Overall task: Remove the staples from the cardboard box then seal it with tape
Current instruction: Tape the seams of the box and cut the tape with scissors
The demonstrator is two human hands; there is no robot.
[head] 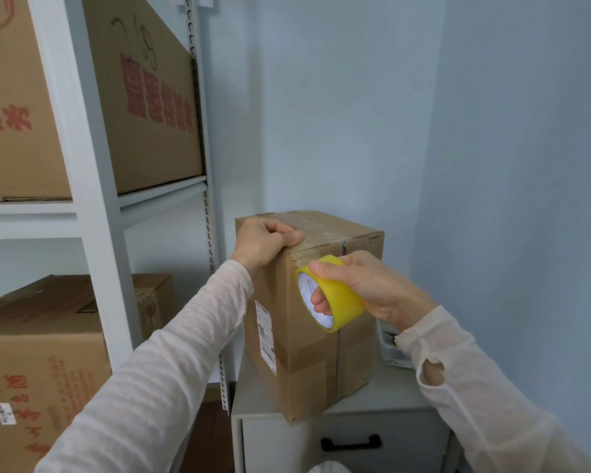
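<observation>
Far left: white metal shelving rack (93, 199), upper shelf loaded with two large brown cartons (144, 107) in red print, the nearer also marked by hand in black. Lower shelf: another printed carton (38, 363) with a small white sticker, and a smaller carton (154, 302) behind it. Centre: left hand (263, 242), pale sleeve, curled over the top left corner of the cardboard box (307, 363) and gripping it, thumb laid along the top edge. Cardboard box upright on a grey table (382, 401), toward the table's left side, lowest near corner at the front edge. Wrinkled clear tape (321, 233) across the box top and over the near top edge. White shipping label (266, 336) on the left face. Dark vertical line down the right face, nature not determinable. Right of centre: yellow tape roll (342, 302) with a white, blue-printed core, held at the upper part of the right face just below the top edge; contact with the cardboard not determinable. Right hand (372, 285) closed on the roll, fingers through the core, thumb over the outer band. Behind the right wrist: silvery object (391, 349) on the table, partly hidden, not identifiable. Below the table top: drawer front with a black handle (351, 442). Rear and right: pale blue wall (492, 165).
</observation>
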